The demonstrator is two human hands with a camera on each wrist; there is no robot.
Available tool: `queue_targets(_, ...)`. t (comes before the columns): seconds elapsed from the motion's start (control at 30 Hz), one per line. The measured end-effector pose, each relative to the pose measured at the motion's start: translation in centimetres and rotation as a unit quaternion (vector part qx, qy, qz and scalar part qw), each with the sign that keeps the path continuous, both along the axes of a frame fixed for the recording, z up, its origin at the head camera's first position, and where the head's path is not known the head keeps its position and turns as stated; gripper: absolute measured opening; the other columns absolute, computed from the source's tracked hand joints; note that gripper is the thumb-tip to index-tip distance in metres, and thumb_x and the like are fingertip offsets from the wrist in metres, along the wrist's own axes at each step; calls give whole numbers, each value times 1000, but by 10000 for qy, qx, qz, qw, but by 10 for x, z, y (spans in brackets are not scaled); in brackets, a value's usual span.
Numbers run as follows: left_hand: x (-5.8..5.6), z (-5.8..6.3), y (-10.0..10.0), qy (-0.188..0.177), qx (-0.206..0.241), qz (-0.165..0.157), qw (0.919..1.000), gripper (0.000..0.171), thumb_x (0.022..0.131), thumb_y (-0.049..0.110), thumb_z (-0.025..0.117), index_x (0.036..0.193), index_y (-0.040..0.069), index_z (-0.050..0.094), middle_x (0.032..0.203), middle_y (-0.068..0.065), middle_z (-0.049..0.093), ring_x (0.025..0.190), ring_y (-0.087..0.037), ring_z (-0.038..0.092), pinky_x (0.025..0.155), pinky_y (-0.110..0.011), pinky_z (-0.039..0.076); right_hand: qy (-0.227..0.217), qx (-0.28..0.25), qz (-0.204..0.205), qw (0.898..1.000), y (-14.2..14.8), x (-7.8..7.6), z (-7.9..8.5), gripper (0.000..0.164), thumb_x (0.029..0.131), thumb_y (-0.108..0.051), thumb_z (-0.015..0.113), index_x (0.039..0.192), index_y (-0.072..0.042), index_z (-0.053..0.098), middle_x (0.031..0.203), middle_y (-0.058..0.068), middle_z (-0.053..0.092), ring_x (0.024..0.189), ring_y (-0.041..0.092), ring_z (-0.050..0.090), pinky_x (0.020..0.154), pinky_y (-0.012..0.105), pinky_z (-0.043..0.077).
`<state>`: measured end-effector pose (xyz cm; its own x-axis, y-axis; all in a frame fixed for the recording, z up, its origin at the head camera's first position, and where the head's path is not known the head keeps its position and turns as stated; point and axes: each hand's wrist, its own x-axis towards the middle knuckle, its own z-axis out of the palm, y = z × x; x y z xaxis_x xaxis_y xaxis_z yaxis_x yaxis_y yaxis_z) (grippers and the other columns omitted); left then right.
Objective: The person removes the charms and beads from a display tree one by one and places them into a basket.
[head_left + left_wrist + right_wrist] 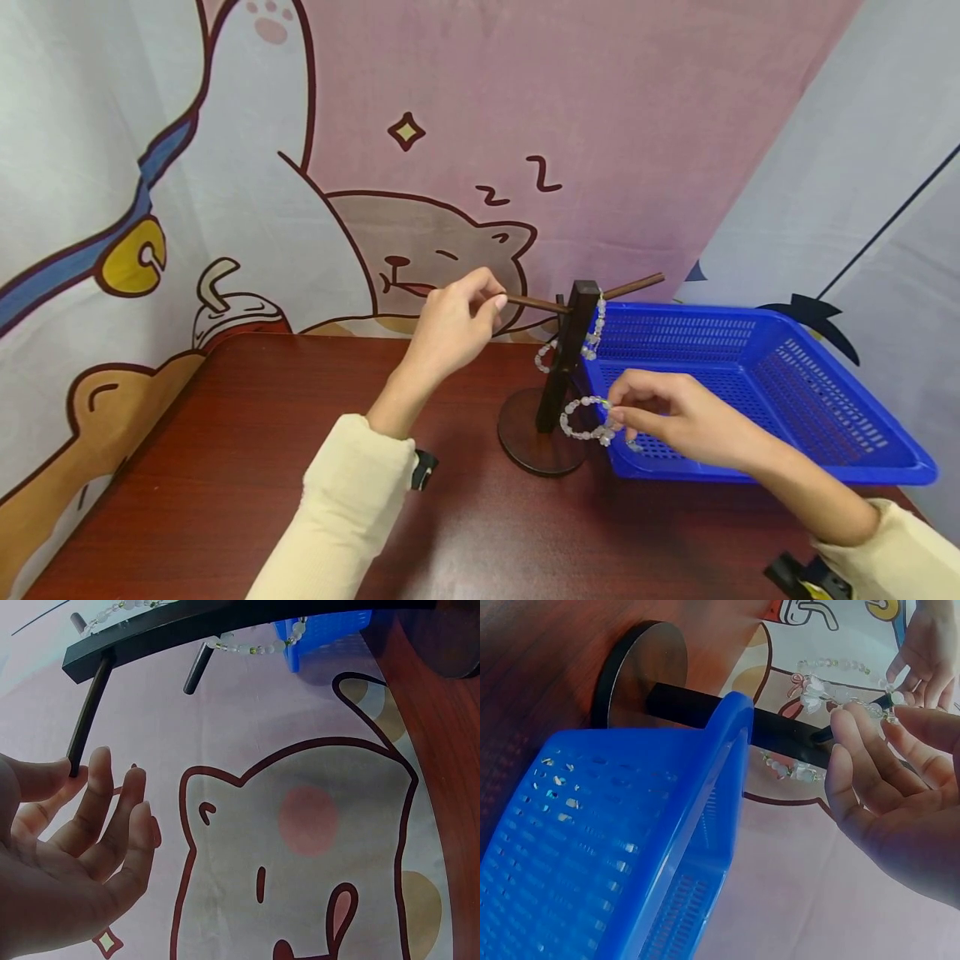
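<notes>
A dark wooden stand [573, 342] with several pegs rises from a round base [542, 433]. My left hand [459, 321] pinches the tip of its upper left peg [90, 720] between thumb and forefinger, the other fingers loosely bent. With thumb and fingertips, my right hand [678, 412] holds a clear-beaded bracelet [577, 403] low in front of the post; a pale flower-like charm [812, 694] hangs on it. Whether this bracelet loops a lower peg [823, 735], I cannot tell. A second beaded bracelet [599, 321] hangs at the upper right peg [636, 286], another [543, 358] behind the post.
Right of the stand, a blue plastic basket [757, 475] with perforated walls sits close to the post, under my right forearm. The reddish-brown tabletop [262, 433] extends to the left. A cartoon-printed cloth [637, 125] hangs behind the table.
</notes>
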<state>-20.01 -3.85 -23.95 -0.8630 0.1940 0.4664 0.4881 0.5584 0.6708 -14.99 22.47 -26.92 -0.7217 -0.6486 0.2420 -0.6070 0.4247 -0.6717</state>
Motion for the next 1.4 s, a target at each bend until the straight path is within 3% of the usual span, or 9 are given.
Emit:
queue_targets(0.27,0,0,0,-12,-7,7,10000,7,90,13,55,88,10,60,66,1,61,61,-13,55,63,-32,41,18,35,-106,9999,9,1,1,14,88,2,55,91,-11,57,74,-5,61,65,13,59,53,25,45)
queue_targets(0.93,-1,0,-1,-34,-12,-22,10000,6,90,13,54,87,10,60,65,2,60,61,-13,55,64,-32,41,181,422,-1035,9936,44,5,3,11,89,-1,55,88,-12,57,69,-5,59,63,12,58,55,26,45)
queue_targets(1.4,-1,0,0,-71,15,-32,10000,7,90,13,54,87,10,60,65,2,60,61,-12,55,64,-31,41,14,262,-914,9955,68,4,-20,17,88,4,53,88,-13,56,68,-2,58,61,12,56,53,26,45)
